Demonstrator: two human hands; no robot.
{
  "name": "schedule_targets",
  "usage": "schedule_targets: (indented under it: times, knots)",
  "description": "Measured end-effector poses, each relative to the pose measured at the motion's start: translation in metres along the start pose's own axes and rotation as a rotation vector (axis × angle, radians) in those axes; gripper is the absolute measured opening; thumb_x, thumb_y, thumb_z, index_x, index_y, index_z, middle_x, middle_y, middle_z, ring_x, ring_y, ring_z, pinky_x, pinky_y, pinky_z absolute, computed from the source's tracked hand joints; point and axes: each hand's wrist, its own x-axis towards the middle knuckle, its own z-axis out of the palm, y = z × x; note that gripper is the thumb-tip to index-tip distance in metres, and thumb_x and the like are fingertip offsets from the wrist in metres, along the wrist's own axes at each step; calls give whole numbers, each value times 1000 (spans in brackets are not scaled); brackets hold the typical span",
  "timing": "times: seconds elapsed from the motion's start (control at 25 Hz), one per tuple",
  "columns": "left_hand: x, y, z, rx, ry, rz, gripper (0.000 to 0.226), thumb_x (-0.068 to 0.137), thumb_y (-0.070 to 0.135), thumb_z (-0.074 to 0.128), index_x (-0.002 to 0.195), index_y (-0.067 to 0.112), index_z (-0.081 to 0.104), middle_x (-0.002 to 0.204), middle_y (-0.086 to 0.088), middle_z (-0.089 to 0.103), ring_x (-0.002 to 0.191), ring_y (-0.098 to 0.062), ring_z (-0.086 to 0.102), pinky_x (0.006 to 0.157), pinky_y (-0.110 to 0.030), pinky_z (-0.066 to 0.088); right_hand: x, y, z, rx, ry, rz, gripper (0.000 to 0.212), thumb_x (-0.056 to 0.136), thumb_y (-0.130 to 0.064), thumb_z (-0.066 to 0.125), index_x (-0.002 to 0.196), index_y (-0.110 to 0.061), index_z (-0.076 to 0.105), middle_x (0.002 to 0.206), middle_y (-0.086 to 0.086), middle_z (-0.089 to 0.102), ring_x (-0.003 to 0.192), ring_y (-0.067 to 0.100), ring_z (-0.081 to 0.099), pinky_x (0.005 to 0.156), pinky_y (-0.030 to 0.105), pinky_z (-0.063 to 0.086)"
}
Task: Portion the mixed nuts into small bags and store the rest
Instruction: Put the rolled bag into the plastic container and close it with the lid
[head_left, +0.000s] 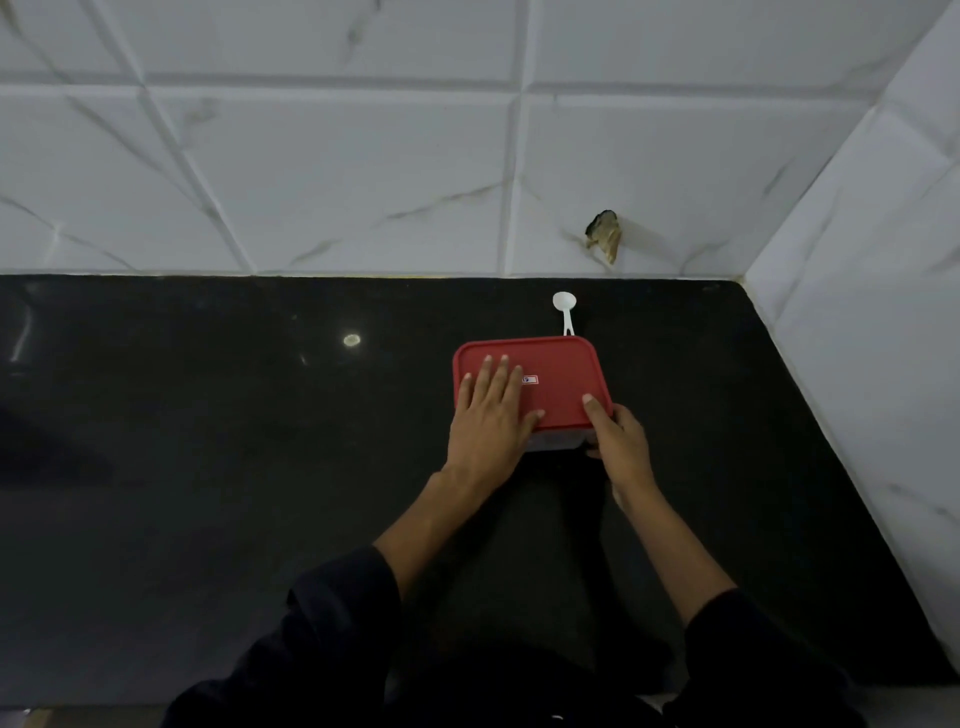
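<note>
A rectangular container with a red lid (563, 371) stands on the black countertop (208, 467), right of centre. My left hand (491, 410) lies flat on the lid's left half, fingers straight and pressing down. My right hand (618, 434) grips the container's near right corner, thumb on top of the lid and fingers curled under the edge. The container's clear body (553, 441) shows only as a thin strip below the lid; its contents are hidden. A white plastic spoon (564, 310) lies just behind the container, bowl toward the wall.
White marble-pattern tiles form the back wall (363, 182) and the right side wall (883, 338), meeting in a corner. A chipped hole (605, 234) marks the back wall. A bright light reflection (351, 340) shows on the counter to the left.
</note>
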Motion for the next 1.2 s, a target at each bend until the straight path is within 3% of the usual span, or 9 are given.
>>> schedule_targets:
  times: [0.12,0.32,0.48,0.6,0.76,0.92,1.08,1.2]
  knots:
    - [3,2,3,91,-89,56,62,102,47,22,152,13,12,161,-5,8,148,-19,1,121,-40,2,-1,2,1,169,-21,22,44,90,-43,60,121,-12,55,110,5,65,95,17,66,70,28,53]
    - [3,0,5,134,-105,60,62,101,48,20,152,13,12,161,-6,7,148,-19,1,121,-39,2,3,8,3,196,27,-77,27,91,-36,62,104,-14,55,105,7,65,95,23,67,81,39,58]
    - [3,2,2,132,-128,67,62,102,47,21,152,13,11,161,-7,6,148,-20,1,120,-38,1,2,5,0,183,13,-84,28,90,-38,63,104,-15,54,104,5,65,90,20,67,68,31,57]
    - [11,8,-9,62,-155,50,61,100,44,34,150,11,22,158,-10,18,146,-24,14,118,-40,13,3,2,-4,105,-17,-62,32,90,-42,61,109,-18,54,105,1,65,91,14,66,64,26,52]
    - [53,24,-21,-6,-80,173,48,97,35,47,136,7,44,141,-13,45,132,-28,38,109,-39,30,13,-8,-7,24,-9,-110,43,88,-48,61,114,-14,58,106,2,65,91,10,64,66,19,47]
    - [112,42,-31,-104,-220,79,34,100,33,41,102,4,57,109,-16,59,105,-33,55,89,-41,42,17,-6,0,95,-113,-45,53,81,-49,69,121,-18,56,115,2,63,100,14,63,80,27,53]
    - [141,47,-32,-210,-448,-13,41,103,31,37,80,3,56,82,-10,50,82,-23,50,76,-36,41,18,-3,2,200,-177,53,45,80,-43,71,118,-27,54,116,-1,64,105,16,62,91,35,51]
    - [154,45,-34,-267,-513,-75,38,100,34,43,77,7,56,88,-12,48,68,-15,45,63,-29,37,19,-5,2,224,-163,43,41,80,-43,72,115,-29,54,115,-2,64,103,14,63,87,32,52]
